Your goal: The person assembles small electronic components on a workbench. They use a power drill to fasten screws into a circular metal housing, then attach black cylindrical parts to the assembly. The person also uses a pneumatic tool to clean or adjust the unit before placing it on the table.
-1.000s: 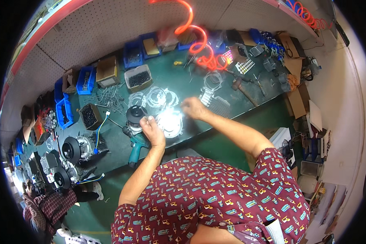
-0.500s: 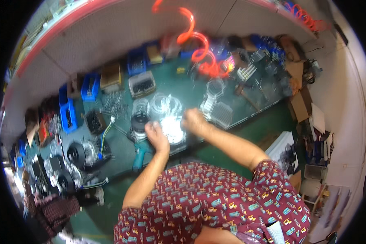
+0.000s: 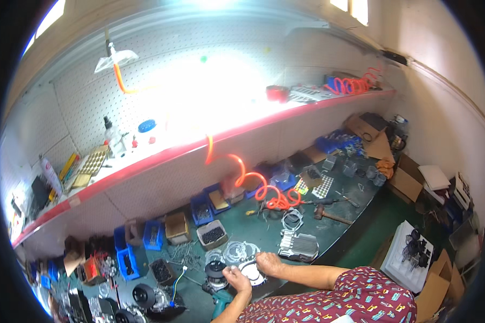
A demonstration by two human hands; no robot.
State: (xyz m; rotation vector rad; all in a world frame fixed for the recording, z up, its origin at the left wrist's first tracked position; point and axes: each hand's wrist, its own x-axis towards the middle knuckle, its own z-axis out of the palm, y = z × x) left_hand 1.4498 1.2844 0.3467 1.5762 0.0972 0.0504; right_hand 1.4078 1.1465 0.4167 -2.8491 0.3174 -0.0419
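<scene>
Close to the bench's near edge, both my hands are at a shiny round metal part (image 3: 255, 273) with a thin dark curved line along its far rim. My left hand (image 3: 237, 281) is closed at its left side, thumb and fingers pressed together. My right hand (image 3: 269, 264) is curled at its right side. What the fingers pinch, if anything, is too small to make out. A black round motor-like part (image 3: 215, 268) stands just left of my left hand. Below it lies a teal power tool (image 3: 220, 302), partly hidden by my forearm. Several pale rings (image 3: 238, 251) lie beyond the metal part.
A finned metal housing (image 3: 298, 246) sits right of my right hand, with a hammer (image 3: 331, 215) farther off. Screw-filled bins (image 3: 212, 234) line the back. An orange coiled hose (image 3: 237, 161) hangs before the red-edged shelf (image 3: 161, 154). Cartons (image 3: 409, 177) stand at the right.
The view has tilted up, so the shelf and bright wall show and my hands appear lower. Both hands stay at the shiny metal part.
</scene>
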